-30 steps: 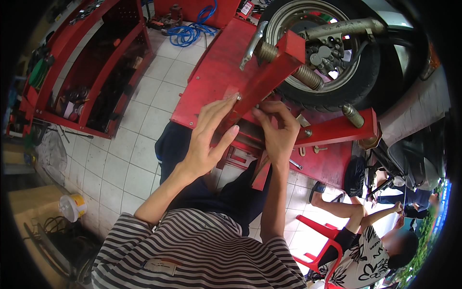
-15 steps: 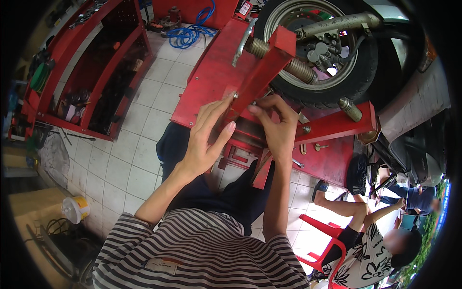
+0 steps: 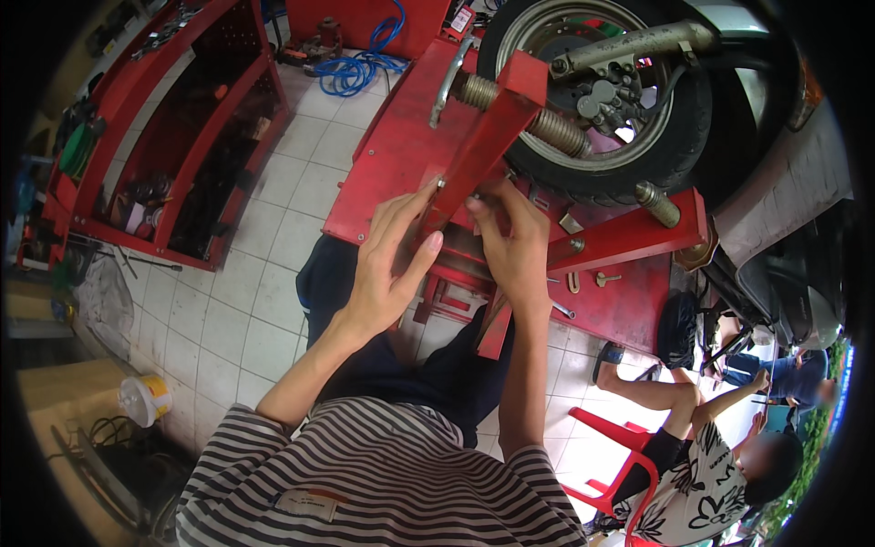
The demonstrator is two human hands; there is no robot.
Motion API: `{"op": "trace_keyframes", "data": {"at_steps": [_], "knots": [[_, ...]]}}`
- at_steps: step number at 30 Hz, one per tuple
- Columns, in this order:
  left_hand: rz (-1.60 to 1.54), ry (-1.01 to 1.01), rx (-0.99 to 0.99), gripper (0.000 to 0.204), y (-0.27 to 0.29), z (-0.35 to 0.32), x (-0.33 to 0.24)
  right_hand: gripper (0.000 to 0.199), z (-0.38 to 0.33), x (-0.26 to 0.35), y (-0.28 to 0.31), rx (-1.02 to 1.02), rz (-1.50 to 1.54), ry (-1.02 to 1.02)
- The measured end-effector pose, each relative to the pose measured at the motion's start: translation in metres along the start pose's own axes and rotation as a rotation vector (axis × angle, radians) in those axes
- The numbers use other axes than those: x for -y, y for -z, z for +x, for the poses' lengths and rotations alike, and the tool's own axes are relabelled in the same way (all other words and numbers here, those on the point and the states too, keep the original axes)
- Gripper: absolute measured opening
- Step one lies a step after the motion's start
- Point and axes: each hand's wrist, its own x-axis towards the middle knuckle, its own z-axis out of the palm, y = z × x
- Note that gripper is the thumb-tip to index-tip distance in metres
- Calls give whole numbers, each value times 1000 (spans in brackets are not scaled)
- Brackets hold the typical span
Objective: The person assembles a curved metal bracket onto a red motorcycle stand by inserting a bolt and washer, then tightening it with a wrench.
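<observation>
Holding the long red metal clamp arm (image 3: pixel 478 159), the left hand (image 3: pixel 387 264) and right hand (image 3: pixel 510 246) both grip its near end.

Red painted metal clamp arm (image 3: pixel 474 155), scuffed and matt, over a threaded steel screw (image 3: pixel 556 128), a matt black rubber tyre (image 3: pixel 638 173) and glossy white floor tiles (image 3: pixel 264 301).

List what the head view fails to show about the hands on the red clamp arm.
- Right hand: fingertips curl behind the red clamp arm; whatever small part they pinch is hidden.
- Left hand: palm faces away, contact underneath unseen.
- Motorcycle wheel: top cut off by the upper edge.
</observation>
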Motion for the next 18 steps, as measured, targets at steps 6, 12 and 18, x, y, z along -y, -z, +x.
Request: {"op": "trace_keyframes", "data": {"at_steps": [6, 12, 18], "knots": [[5, -2, -22, 49, -1, -3, 3, 13, 0, 8, 4, 7, 124, -50], [0, -33, -8, 40, 1, 6, 9, 13, 7, 3, 11, 34, 13, 48], [-411, -5, -36, 30, -16, 15, 33, 18, 7, 1, 7, 81, -103, -32]]}}
